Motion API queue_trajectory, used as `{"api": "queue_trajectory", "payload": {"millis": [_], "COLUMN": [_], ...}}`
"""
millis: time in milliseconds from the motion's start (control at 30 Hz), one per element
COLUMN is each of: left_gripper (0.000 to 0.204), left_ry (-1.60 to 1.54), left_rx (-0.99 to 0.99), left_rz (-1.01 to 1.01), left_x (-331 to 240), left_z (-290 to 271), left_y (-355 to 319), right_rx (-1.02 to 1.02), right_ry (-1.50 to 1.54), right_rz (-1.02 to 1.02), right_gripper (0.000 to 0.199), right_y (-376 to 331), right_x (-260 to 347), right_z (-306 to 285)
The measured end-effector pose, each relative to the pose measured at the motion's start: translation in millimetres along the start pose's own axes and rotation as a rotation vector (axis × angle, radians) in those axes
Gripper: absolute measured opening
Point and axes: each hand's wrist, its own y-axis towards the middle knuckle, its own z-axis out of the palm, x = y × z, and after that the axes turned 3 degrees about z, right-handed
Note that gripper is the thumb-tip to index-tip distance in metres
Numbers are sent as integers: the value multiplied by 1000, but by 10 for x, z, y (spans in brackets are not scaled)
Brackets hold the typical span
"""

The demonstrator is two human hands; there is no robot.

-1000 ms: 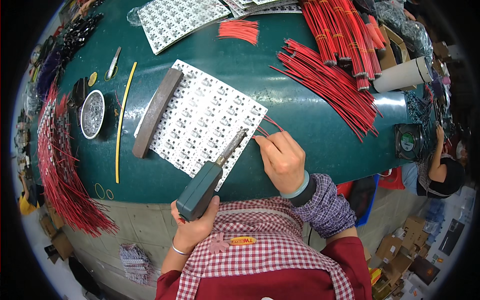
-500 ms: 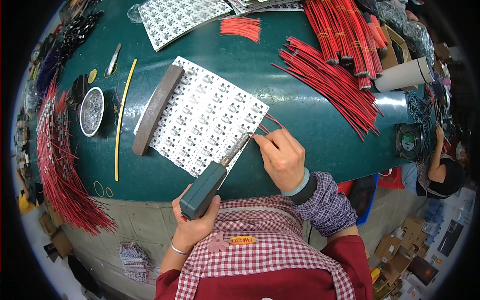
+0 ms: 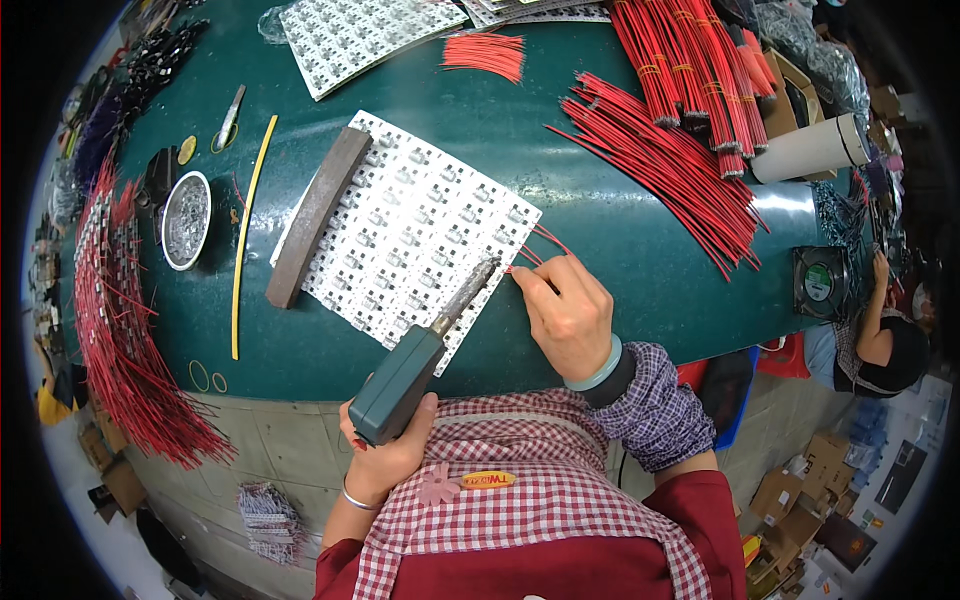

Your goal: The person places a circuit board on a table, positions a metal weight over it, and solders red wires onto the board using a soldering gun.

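My left hand (image 3: 390,458) is wrapped round a dark green soldering gun (image 3: 402,382). Its metal tip reaches over the right edge of a white circuit board panel (image 3: 455,180) covered in rows of small components. Just beside that tip, my right hand (image 3: 572,312) pinches a thin red wire (image 3: 517,268) at the panel's edge. Other red wires (image 3: 548,238) stick out from the same edge, beyond my fingers. A dark, heavy-looking bar (image 3: 318,218) lies across the panel's left side. Whether the pinched wire touches the board is too small to tell.
Loose red wires (image 3: 665,175) and tied red bundles (image 3: 675,60) lie at the back right, near a pale cylinder (image 3: 812,148). More panels (image 3: 365,35) are stacked at the back. Leftward are a yellow strip (image 3: 252,240), a white-rimmed bowl (image 3: 207,222) and hanging red wires (image 3: 120,340).
The soldering gun has drawn back slightly to the left, its tip now a little apart from my right fingertips. My right hand stays nearly in place, still pinching.
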Motion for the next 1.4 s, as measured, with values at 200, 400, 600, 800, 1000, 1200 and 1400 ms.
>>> {"api": "queue_trajectory", "payload": {"millis": [200, 400, 600, 800, 1000, 1200, 1400], "left_gripper": [16, 14, 15, 17, 15, 14, 15], "left_ry": [38, 46, -9, 61, 104, 47, 73], "left_rx": [3, 28, 53, 127, 142, 13, 35], "left_rz": [99, 70, 89, -58, 43, 102, 155], "left_x": [-10, -11, -9, -101, -104, -26, -10], "left_z": [18, -3, 11, -31, -40, -42, -42], "left_y": [1, -10, 5, 20, 41, -19, -38], "right_rx": [-69, -53, -34, -35, 0, -34, -75], "right_ry": [33, 31, 12, 4, 6, -16, 14], "right_rz": [-40, -42, -53, -60, -18, -56, -59], "right_gripper": [20, 19, 18, 18, 21, 17, 17], "right_y": [21, -5, -10, -6, -10, -16, 23], "right_x": [14, 27, 9, 13, 42, 25, 56], "right_z": [2, 2, 25, 29, 6, 36, 0]}}
